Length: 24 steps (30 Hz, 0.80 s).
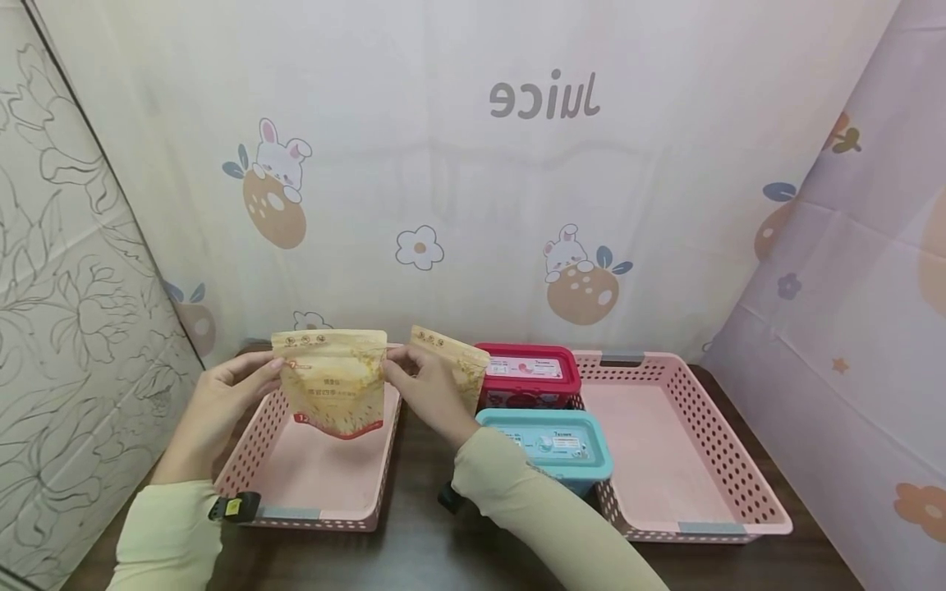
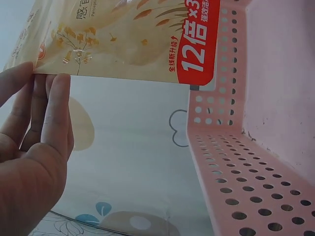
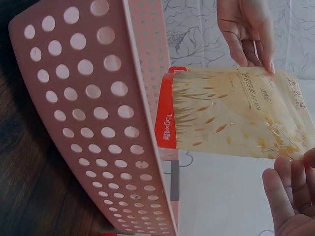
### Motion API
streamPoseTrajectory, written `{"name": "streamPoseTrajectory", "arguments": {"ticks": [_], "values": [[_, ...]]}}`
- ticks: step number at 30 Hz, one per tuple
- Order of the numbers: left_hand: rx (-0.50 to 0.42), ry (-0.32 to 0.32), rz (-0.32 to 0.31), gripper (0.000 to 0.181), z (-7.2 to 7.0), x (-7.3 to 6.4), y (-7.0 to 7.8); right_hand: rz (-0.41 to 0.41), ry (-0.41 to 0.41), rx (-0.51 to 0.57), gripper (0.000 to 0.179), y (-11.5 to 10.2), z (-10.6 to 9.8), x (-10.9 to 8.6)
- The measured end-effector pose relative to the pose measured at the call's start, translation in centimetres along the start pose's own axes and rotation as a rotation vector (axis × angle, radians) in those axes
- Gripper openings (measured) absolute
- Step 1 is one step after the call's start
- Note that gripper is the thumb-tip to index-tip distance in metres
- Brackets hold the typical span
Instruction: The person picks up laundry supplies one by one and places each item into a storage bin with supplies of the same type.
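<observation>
A yellow stand-up pouch [image 1: 332, 386] with a red lower edge hangs upright over the left pink basket [image 1: 318, 484]. By its left edge, my left hand [image 1: 222, 402] pinches it between thumb and fingers; the left wrist view shows this grip on the pouch [image 2: 123, 39] closely. On the opposite edge, my right hand [image 1: 432, 390] pinches it near the top. In the right wrist view both the left hand [image 3: 248, 29] and the right hand [image 3: 290, 201] hold the pouch [image 3: 226, 113] at its sides. A second yellow pouch [image 1: 467, 365] stands behind my right hand, which partly hides it.
Between the baskets stand a red-lidded box [image 1: 528, 369] and a turquoise-lidded box [image 1: 554, 443], close to the right pink basket [image 1: 764, 513]. A dark wooden table [image 1: 421, 542] lies beneath. A printed curtain [image 1: 443, 180] hangs behind, with patterned cloth [image 1: 66, 312] on the left.
</observation>
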State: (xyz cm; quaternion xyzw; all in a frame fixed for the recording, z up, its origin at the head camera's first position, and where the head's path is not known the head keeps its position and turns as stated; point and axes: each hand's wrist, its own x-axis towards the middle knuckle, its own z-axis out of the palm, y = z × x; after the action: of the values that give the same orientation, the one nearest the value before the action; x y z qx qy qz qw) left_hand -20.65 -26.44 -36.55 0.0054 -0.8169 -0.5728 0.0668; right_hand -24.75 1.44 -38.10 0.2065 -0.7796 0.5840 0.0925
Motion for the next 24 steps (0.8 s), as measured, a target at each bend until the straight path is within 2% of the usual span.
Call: {"name": "streamPoseTrajectory", "arguments": {"ticks": [3, 8, 16, 24], "values": [[0.006, -0.002, -0.013, 0.062, -0.1, 0.5, -0.3, 0.029, -0.003, -0.014, 0.012, 0.3, 0.2, 0.3], [0.043, -0.011, 0.001, 0.064, -0.1, 1.2, -0.7, 0.062, -0.011, -0.029, 0.015, 0.7, 0.4, 0.7], [0.130, 0.029, -0.018, 0.064, 0.6, 2.4, -1.0, 0.091, -0.029, -0.071, 0.020, 1.7, 0.7, 1.5], [0.108, 0.031, -0.006, 0.056, 1.3, 3.7, -1.9, 0.096, -0.011, -0.088, 0.020, 2.7, 1.0, 2.2]]}}
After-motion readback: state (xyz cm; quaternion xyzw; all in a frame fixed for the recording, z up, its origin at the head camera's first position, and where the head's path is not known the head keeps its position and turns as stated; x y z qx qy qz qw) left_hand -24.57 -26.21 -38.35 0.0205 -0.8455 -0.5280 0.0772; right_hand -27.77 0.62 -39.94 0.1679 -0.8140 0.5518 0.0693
